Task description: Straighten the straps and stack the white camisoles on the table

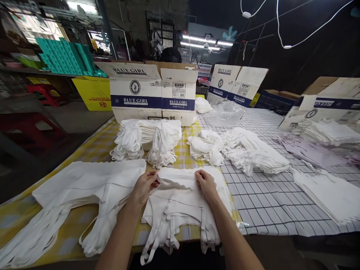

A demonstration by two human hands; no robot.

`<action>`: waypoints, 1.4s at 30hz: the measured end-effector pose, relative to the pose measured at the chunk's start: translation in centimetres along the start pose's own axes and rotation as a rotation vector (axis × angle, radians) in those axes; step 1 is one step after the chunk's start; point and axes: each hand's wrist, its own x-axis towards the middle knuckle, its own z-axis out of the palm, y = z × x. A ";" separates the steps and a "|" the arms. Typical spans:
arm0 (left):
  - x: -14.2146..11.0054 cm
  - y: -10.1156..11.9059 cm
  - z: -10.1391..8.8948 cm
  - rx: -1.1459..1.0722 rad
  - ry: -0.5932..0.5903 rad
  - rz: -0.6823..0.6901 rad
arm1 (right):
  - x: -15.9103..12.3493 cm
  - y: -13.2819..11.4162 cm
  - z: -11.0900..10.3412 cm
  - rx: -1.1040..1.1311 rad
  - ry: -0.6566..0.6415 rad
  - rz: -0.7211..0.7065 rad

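A white strappy camisole lies in front of me on a pile of similar garments, its straps hanging over the table's front edge. My left hand pinches the left end of its upper hem. At the right end of that hem, my right hand has thumb and fingers closed on the cloth. Between the hands the hem is slightly lifted and folded. To the left lies a flat stack of white camisoles with long straps trailing toward me. Behind my hands stands a folded stack of white camisoles with bunched straps.
Yellow checked cloth and white grid cloth cover the table. Crumpled white garments and a white pile lie right of centre. A cardboard box stands behind, near a clear plastic bag. Lilac garments lie far right.
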 end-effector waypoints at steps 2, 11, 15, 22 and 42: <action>-0.1 -0.2 -0.2 0.103 0.023 0.057 | 0.0 0.1 0.0 0.002 -0.001 0.001; -0.6 0.8 4.3 0.690 0.102 0.454 | 0.4 0.2 -0.2 -0.036 -0.012 -0.007; 0.2 0.9 9.4 0.827 -0.148 0.584 | 0.5 0.1 -0.2 -0.058 0.003 -0.010; 1.9 0.2 11.5 0.979 -0.324 0.576 | 0.4 -0.4 -0.5 -0.086 0.008 -0.016; 1.5 0.3 9.6 1.023 -0.224 0.485 | 0.2 -0.5 -0.5 -0.121 0.058 -0.064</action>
